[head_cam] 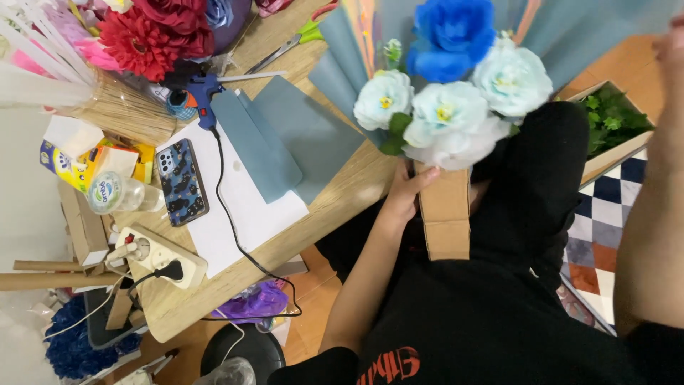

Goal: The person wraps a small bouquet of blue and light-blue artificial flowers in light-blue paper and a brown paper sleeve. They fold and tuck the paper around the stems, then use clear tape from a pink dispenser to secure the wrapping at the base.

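Note:
My left hand (pixel 407 191) grips the upper edge of a brown cardboard holder (pixel 445 214) that carries a bouquet of pale blue artificial flowers (pixel 447 114) with one deep blue rose (pixel 449 32) on top. The bouquet is held over my lap, just off the near edge of the wooden table (pixel 342 192). My right hand (pixel 673 46) is raised at the far right edge of the view, blurred and mostly cut off; nothing shows in it. Grey-blue paper sheets (pixel 299 135) lie on the table beside the bouquet.
On the table: a blue glue gun (pixel 203 93) with black cord, a phone in a patterned case (pixel 182 182), a white power strip (pixel 160 257), scissors (pixel 296 39), red flowers (pixel 153 32), a water bottle (pixel 114 194). A box of green leaves (pixel 613 125) sits on the floor.

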